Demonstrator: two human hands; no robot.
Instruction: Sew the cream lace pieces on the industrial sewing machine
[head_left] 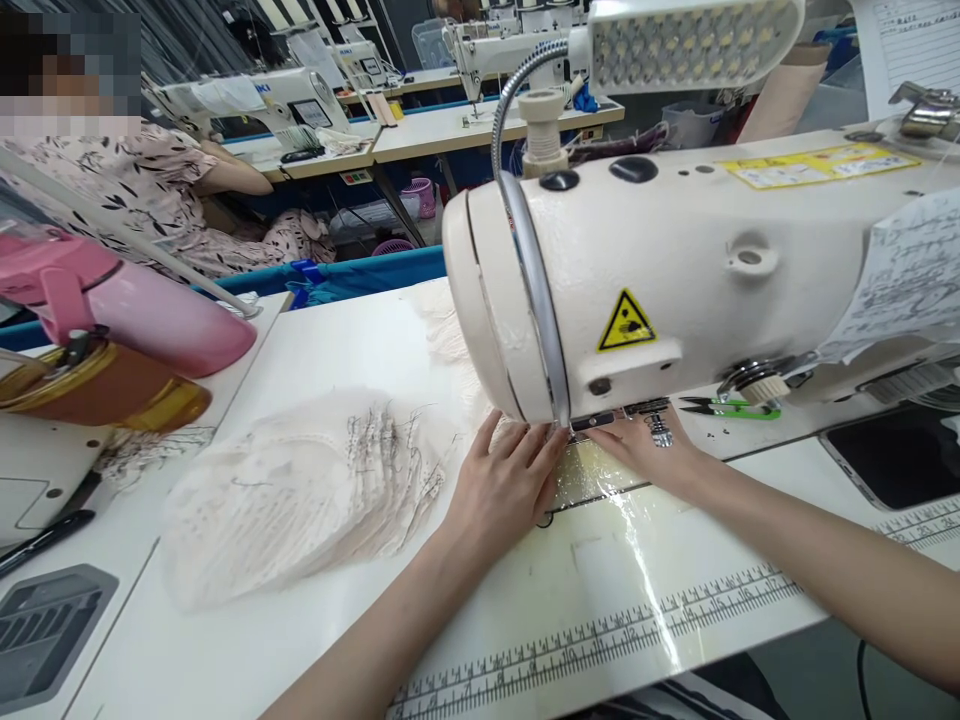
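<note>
A cream industrial sewing machine (675,260) fills the upper right. My left hand (504,478) lies flat, fingers spread, pressing a pale lace fabric piece (517,432) just left of the needle area. My right hand (643,447) rests flat under the machine head by the presser foot (658,428), fingertips on the same spot. The fabric under the head is mostly hidden. A stack of pale lace pieces (300,490) with loose dark threads lies to the left of my left hand.
A pink bottle (135,310) lies on an amber container (97,390) at left. Green thread snips (731,407) sit behind my right hand. A ruler strip (600,640) runs along the white table (360,640). A person in a patterned top (150,200) sits beyond.
</note>
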